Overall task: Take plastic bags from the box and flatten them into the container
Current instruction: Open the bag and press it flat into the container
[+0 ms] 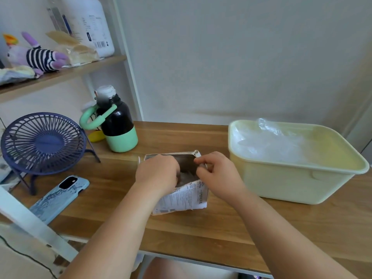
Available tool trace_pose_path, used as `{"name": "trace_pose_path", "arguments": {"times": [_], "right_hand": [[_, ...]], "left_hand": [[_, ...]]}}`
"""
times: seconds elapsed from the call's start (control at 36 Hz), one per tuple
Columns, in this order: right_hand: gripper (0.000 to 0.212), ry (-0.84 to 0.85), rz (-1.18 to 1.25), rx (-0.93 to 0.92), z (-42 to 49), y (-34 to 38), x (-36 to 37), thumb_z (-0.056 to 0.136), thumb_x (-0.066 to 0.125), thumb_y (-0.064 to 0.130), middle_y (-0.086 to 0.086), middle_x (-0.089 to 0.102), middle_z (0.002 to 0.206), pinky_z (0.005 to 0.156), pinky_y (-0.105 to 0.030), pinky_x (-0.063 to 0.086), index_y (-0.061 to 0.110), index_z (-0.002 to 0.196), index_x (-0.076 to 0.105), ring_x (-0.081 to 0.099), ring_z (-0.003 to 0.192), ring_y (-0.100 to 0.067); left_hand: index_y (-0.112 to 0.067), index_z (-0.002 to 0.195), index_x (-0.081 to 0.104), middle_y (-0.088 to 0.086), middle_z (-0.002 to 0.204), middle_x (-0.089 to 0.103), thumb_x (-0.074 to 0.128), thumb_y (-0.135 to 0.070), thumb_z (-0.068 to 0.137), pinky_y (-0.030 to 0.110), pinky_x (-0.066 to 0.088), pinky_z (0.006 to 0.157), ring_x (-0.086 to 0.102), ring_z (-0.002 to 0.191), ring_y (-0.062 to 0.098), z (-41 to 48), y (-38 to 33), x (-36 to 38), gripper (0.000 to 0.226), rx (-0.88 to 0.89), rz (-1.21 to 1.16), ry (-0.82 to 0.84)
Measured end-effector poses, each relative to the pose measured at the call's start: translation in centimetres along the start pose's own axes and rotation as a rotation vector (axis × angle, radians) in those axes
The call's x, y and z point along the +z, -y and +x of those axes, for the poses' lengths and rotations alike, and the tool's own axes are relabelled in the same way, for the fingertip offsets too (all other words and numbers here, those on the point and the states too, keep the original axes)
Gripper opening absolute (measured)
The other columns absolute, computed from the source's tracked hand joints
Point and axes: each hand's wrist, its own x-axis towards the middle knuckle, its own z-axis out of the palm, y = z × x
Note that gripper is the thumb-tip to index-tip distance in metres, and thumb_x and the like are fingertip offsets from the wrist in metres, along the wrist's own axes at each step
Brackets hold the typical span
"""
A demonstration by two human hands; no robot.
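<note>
A small white cardboard box (184,198) with printed text stands open on the wooden table, in the middle of the view. My left hand (158,173) reaches down into its opening, fingers hidden inside among clear plastic bags (186,178). My right hand (218,175) pinches the box's right top edge. To the right sits a pale yellow plastic container (298,184), with clear plastic bags (267,141) lying inside it.
A black and mint bottle (117,125) stands behind the box on the left. A dark blue desk fan (43,140) and a phone in a light blue case (60,197) lie further left. A shelf (60,74) with a toy hangs above.
</note>
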Motion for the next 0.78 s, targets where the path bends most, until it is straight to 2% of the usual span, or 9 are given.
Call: {"name": "trace_pose_path", "arguments": {"times": [0.11, 0.25, 0.31, 0.36, 0.44, 0.5, 0.58, 0.69, 0.78], "right_hand": [[0.025, 0.007, 0.039, 0.019, 0.1, -0.1, -0.1, 0.090, 0.055, 0.013, 0.016, 0.047, 0.092, 0.072, -0.015, 0.037, 0.018, 0.112, 0.067, 0.045, 0.071, 0.001], [0.025, 0.045, 0.050, 0.056, 0.2, 0.0, -0.4, 0.089, 0.052, 0.011, 0.017, 0.049, 0.078, 0.056, -0.008, 0.035, 0.020, 0.105, 0.069, 0.049, 0.062, 0.002], [0.026, 0.066, 0.060, 0.088, 0.3, 0.4, -0.8, 0.091, 0.053, 0.015, 0.016, 0.057, 0.074, 0.052, -0.007, 0.038, 0.021, 0.112, 0.067, 0.052, 0.058, 0.002], [0.026, 0.057, 0.080, 0.103, 0.4, 1.1, -1.4, 0.092, 0.055, 0.026, 0.014, 0.063, 0.085, 0.063, -0.012, 0.046, 0.022, 0.116, 0.064, 0.057, 0.071, 0.000], [0.031, -0.019, 0.197, 0.119, 0.5, 2.2, -2.2, 0.090, 0.057, 0.040, 0.014, 0.063, 0.095, 0.077, -0.020, 0.048, 0.022, 0.115, 0.062, 0.059, 0.084, -0.004], [0.042, -0.031, 0.328, 0.125, 0.4, 2.8, -2.7, 0.088, 0.056, 0.047, 0.011, 0.063, 0.098, 0.079, -0.026, 0.049, 0.022, 0.121, 0.059, 0.058, 0.084, -0.006], [0.063, 0.077, 0.493, 0.143, 0.0, 3.6, -3.3, 0.084, 0.058, 0.054, 0.009, 0.057, 0.119, 0.077, -0.028, 0.051, 0.024, 0.138, 0.042, 0.057, 0.096, -0.006], [0.107, 0.167, 0.550, 0.151, 0.0, 3.5, -3.2, 0.059, 0.072, 0.071, 0.006, 0.053, 0.134, 0.096, -0.035, 0.049, 0.034, 0.147, 0.023, 0.057, 0.114, -0.009], [0.099, 0.217, 0.757, 0.187, -0.1, 3.5, -3.5, 0.063, 0.079, 0.057, 0.000, 0.061, 0.128, 0.101, -0.041, 0.046, 0.024, 0.144, 0.032, 0.060, 0.115, -0.018]], "left_hand": [[-0.034, 0.089, 0.074, -0.013, 0.085, 0.064, 0.054, -0.036, 0.096, 0.026, 0.044, 0.057, 0.060, 0.078, 0.009, -0.7, 1.2, 0.2, 0.021, 0.093, -0.309, -0.211], [-0.040, 0.084, 0.069, -0.022, 0.082, 0.069, 0.062, -0.020, 0.092, 0.021, 0.050, 0.078, 0.063, 0.084, -0.004, -1.2, 1.4, -0.7, 0.022, -0.033, -1.150, -0.412], [-0.030, 0.093, 0.071, -0.008, 0.094, 0.073, 0.060, -0.019, 0.094, 0.032, 0.053, 0.087, 0.067, 0.096, 0.010, -1.0, 1.7, -1.6, 0.015, -0.120, -1.501, -0.405], [-0.016, 0.103, 0.067, 0.003, 0.103, 0.072, 0.057, -0.018, 0.096, 0.034, 0.052, 0.092, 0.067, 0.101, 0.018, -0.7, 2.4, -2.4, 0.012, -0.143, -1.827, -0.368], [-0.002, 0.123, 0.053, 0.010, 0.112, 0.061, 0.063, -0.024, 0.090, 0.038, 0.045, 0.099, 0.061, 0.105, 0.022, -0.2, 3.3, -3.0, 0.041, -0.004, -2.199, -0.229], [-0.002, 0.130, 0.046, 0.011, 0.108, 0.057, 0.063, -0.026, 0.088, 0.035, 0.051, 0.092, 0.061, 0.100, 0.020, -0.2, 2.9, -3.4, 0.051, 0.103, -2.315, -0.148], [-0.013, 0.110, 0.056, 0.002, 0.094, 0.063, 0.049, -0.027, 0.098, 0.029, 0.056, 0.078, 0.063, 0.088, 0.015, -0.5, 1.7, -3.6, 0.020, 0.123, -2.475, -0.051], [-0.015, 0.108, 0.060, 0.002, 0.106, 0.065, 0.049, -0.028, 0.095, 0.034, 0.048, 0.097, 0.065, 0.095, 0.018, -0.6, 0.8, -3.9, 0.022, 0.095, -2.634, -0.016], [-0.015, 0.109, 0.061, 0.004, 0.099, 0.072, 0.052, -0.022, 0.089, 0.035, 0.056, 0.086, 0.070, 0.088, 0.018, -0.7, 0.1, -3.9, 0.023, 0.090, -2.690, 0.022]]}}
